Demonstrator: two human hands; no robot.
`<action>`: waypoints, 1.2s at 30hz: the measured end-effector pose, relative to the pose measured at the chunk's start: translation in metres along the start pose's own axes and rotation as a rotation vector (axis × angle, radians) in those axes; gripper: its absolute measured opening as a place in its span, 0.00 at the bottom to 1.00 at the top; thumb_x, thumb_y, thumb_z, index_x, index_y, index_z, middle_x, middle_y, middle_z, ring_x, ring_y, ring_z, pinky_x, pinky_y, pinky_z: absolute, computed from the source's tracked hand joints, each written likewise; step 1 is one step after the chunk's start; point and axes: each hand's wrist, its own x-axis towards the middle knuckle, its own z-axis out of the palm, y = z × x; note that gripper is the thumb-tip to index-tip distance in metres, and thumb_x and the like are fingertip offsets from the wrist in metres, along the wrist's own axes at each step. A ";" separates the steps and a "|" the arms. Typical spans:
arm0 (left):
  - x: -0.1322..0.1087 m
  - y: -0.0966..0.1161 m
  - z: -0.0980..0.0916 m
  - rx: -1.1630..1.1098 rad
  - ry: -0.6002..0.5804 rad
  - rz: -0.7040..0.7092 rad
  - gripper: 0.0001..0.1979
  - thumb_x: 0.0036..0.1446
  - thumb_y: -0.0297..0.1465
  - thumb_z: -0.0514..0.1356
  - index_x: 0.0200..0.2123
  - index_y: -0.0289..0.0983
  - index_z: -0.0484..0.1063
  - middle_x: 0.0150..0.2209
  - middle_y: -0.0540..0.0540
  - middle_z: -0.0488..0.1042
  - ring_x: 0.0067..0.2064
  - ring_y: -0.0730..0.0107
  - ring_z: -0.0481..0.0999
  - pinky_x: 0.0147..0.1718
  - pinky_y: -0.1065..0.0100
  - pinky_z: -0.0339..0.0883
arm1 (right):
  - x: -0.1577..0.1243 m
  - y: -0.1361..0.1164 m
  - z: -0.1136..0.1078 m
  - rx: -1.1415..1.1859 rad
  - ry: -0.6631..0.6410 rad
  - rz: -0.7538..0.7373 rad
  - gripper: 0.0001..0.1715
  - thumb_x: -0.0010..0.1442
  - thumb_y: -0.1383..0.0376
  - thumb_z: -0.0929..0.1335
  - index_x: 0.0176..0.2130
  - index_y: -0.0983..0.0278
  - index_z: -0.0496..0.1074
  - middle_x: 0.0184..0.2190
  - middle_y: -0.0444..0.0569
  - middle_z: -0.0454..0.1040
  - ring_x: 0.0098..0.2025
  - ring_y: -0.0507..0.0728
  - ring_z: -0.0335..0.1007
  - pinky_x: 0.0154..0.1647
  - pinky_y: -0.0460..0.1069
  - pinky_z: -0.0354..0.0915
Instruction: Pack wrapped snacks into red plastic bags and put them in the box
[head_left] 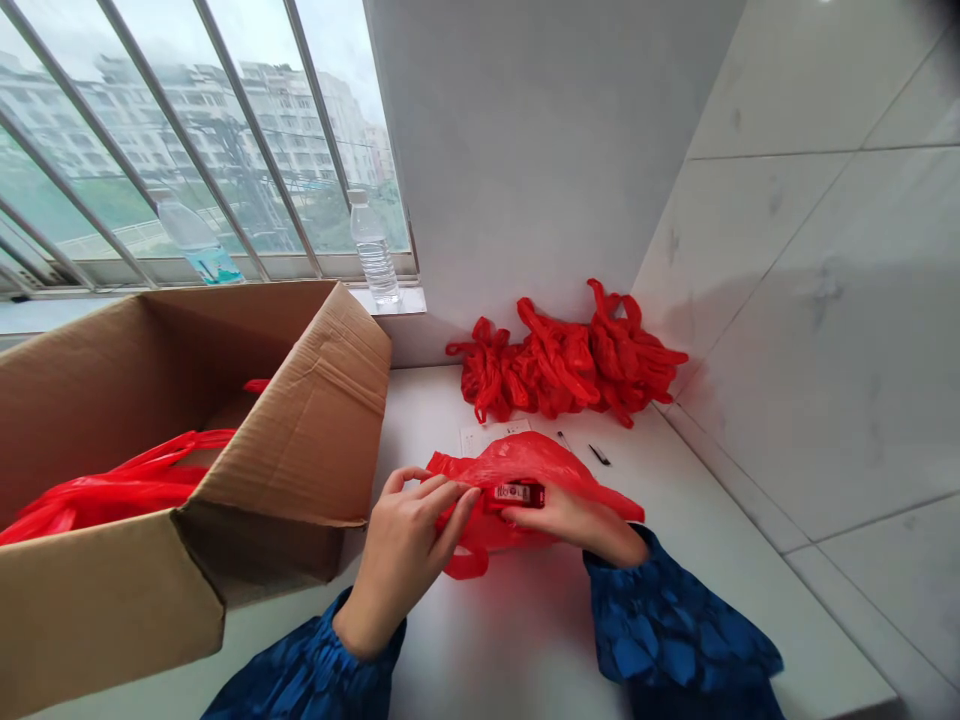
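A red plastic bag (525, 457) lies spread on the white table in front of me, one handle loop towards me. My right hand (570, 515) reaches over it from the right, fingers closed round a small dark-red packet (516, 494) with a white printed label. The print is too small to read. My left hand (420, 530) is at the bag's left side, its thumb and forefinger pinching red plastic beside the packet's left end. The left fingertips are partly hidden.
An open cardboard box (300, 430) holding red bags (120, 490) stands on the left. Knotted red bags (562, 355) are heaped against the wall. A paper (491, 437) and a small black-tipped tool (599, 455) lie behind my hands. Plastic bottles (373, 250) stand by the barred window.
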 end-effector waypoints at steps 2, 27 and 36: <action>0.000 -0.001 0.002 0.040 -0.027 -0.018 0.11 0.69 0.35 0.55 0.46 0.42 0.77 0.40 0.48 0.82 0.38 0.65 0.79 0.49 0.60 0.60 | -0.003 -0.003 0.000 0.044 -0.032 0.036 0.17 0.60 0.63 0.73 0.49 0.57 0.74 0.45 0.45 0.78 0.48 0.59 0.76 0.49 0.54 0.73; -0.003 0.000 0.005 -0.258 -0.010 -0.140 0.13 0.68 0.32 0.56 0.53 0.43 0.74 0.34 0.50 0.77 0.40 0.67 0.73 0.46 0.67 0.64 | -0.012 -0.008 -0.005 0.236 -0.033 -0.047 0.19 0.64 0.60 0.72 0.54 0.54 0.73 0.47 0.45 0.78 0.47 0.57 0.74 0.47 0.51 0.70; -0.002 0.000 0.006 -0.280 -0.003 -0.143 0.12 0.68 0.32 0.57 0.52 0.42 0.75 0.33 0.51 0.77 0.39 0.67 0.72 0.46 0.66 0.64 | -0.012 -0.005 -0.004 0.250 -0.025 -0.041 0.19 0.63 0.59 0.72 0.54 0.54 0.73 0.47 0.44 0.78 0.47 0.57 0.75 0.49 0.51 0.69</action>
